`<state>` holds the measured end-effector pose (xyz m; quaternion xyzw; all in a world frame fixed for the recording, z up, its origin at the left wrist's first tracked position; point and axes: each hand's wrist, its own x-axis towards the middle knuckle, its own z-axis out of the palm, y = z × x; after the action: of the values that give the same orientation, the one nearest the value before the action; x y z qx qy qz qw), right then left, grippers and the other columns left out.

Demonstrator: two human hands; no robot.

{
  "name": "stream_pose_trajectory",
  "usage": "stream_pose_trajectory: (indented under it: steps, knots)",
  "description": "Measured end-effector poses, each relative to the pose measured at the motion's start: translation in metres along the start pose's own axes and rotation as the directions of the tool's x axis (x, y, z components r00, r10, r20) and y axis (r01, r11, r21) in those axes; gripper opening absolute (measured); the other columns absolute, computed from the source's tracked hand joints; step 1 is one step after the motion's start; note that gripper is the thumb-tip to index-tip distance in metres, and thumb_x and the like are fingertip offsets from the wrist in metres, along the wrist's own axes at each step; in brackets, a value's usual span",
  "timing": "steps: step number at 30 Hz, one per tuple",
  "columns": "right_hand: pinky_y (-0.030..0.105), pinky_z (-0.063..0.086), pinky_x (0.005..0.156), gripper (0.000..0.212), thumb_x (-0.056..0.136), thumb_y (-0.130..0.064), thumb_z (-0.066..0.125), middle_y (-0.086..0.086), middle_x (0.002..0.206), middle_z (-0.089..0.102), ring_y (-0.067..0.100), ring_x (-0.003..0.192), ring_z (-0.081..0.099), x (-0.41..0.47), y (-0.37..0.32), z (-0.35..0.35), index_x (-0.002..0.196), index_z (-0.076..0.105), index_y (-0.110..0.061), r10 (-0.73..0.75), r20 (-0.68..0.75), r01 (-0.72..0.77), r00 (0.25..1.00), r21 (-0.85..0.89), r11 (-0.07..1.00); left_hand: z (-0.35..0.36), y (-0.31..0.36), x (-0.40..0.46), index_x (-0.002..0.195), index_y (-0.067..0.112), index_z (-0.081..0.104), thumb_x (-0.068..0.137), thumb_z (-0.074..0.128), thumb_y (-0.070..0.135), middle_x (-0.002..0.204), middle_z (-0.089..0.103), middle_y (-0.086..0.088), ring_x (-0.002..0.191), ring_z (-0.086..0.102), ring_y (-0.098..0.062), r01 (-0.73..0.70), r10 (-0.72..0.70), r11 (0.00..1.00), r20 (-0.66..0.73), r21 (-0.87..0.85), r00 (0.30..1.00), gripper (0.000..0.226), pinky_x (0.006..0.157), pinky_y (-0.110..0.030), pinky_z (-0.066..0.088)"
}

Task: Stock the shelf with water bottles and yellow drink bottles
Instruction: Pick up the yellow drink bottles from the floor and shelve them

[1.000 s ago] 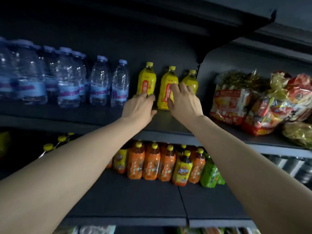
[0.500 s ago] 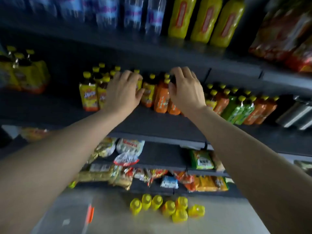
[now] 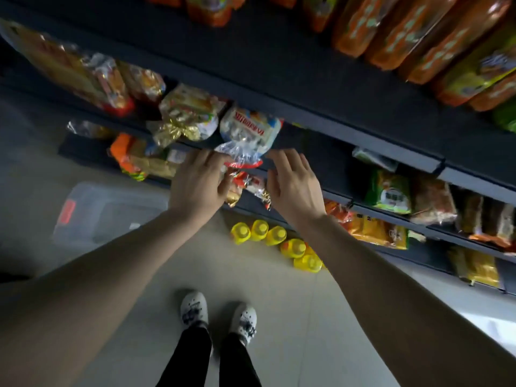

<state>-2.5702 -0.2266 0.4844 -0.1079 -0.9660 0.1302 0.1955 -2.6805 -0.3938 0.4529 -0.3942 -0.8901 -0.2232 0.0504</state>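
My left hand (image 3: 199,185) and right hand (image 3: 293,185) hang side by side over the floor, palms down, fingers loosely spread and holding nothing. Between them and just beyond sits a clear snack bag (image 3: 250,135) with red lettering on a white band; the print is upside down and blurred, so I cannot read it. The bag juts past the front edge of its dark shelf (image 3: 315,160), and its crimped end lies between my two hands.

The yellow drink bottles (image 3: 276,243) stand in a loose cluster on the pale floor (image 3: 265,289), caps up, close to the foot of the shelving and just left of my right forearm. No water bottles show from here.

To the far right, orange drink bottles (image 3: 391,32) lie along an upper shelf, their label patterns too smeared to make out. A green packet (image 3: 391,191) lower right carries a white panel with unreadable marks.

A clear plastic bin (image 3: 106,210) with a red latch sits on the floor to the left. My white shoes (image 3: 217,317) stand near the bottom, with bare floor between them and the bottles.
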Motion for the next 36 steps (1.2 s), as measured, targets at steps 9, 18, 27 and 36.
stream_pose_trajectory:
  steps: [9,18,27,36]
  knots:
    - [0.039,0.050,0.075,0.033,0.086,-0.004,0.062,0.013,0.108,0.058,0.034,0.097,0.056,-0.104,0.069,0.195,0.118,0.059,-0.007,0.096,0.272,-0.113,0.957,0.049,0.992,0.204,-0.067,-0.124,0.115,0.014,0.064,0.079,0.076,0.022,0.109,0.064,-0.008,0.097,0.059,-0.034,0.208,-0.188,0.978,0.294,-0.037,0.937,0.039,0.080,-0.042,0.052]
    - [0.044,0.049,0.082,0.051,0.088,-0.022,0.070,0.014,0.125,0.053,0.039,0.112,0.054,-0.189,0.130,0.379,0.133,0.049,-0.012,0.242,0.505,-0.256,0.828,-0.043,0.966,0.390,-0.127,-0.203,0.115,0.015,0.065,0.071,0.084,0.022,0.108,0.065,-0.009,0.093,0.060,-0.036,0.341,-0.312,0.940,0.464,0.022,0.829,0.049,0.071,-0.039,0.052]
    - [0.043,0.045,0.093,0.062,0.094,-0.038,0.063,0.016,0.131,0.055,0.035,0.120,0.052,-0.221,0.181,0.494,0.143,0.039,-0.008,0.326,0.489,-0.325,0.809,-0.091,0.941,0.533,-0.159,-0.198,0.143,0.024,0.040,0.082,0.076,0.039,0.138,0.050,-0.005,0.122,0.051,-0.029,0.456,-0.379,0.890,0.612,0.034,0.694,0.073,0.092,-0.041,0.050]
    - [0.034,0.054,0.059,0.050,0.086,-0.047,0.069,0.016,0.091,0.071,0.035,0.083,0.070,-0.230,0.198,0.522,0.112,0.056,-0.005,0.293,0.398,-0.307,0.869,-0.030,0.951,0.603,-0.171,-0.174,0.150,0.029,0.031,0.079,0.079,0.039,0.147,0.047,-0.004,0.126,0.051,-0.030,0.414,-0.296,0.910,0.704,0.004,0.646,0.086,0.097,-0.042,0.050]
